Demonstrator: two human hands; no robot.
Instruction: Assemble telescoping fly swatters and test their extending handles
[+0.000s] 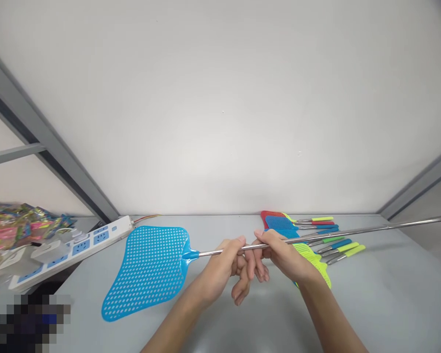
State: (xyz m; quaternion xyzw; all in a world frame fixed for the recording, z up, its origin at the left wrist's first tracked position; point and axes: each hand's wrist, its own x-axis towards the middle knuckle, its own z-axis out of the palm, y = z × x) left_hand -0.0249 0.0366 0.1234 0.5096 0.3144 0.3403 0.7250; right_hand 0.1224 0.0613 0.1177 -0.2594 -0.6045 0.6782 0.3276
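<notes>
I hold a blue fly swatter (149,267) with a long extended metal rod (353,231) that runs off to the right. My left hand (226,267) pinches the rod close to the blue mesh head, thumb and forefinger closed on it. My right hand (279,252) grips the same rod just to the right, its fingers touching the left hand's. The swatter head hovers low over the grey table (389,299).
A pile of collapsed fly swatters (308,233) in red, blue and yellow-green lies behind my right hand. A white and blue power strip (73,247) lies at the left, with colourful packets (18,220) beyond it. A white wall stands behind the table.
</notes>
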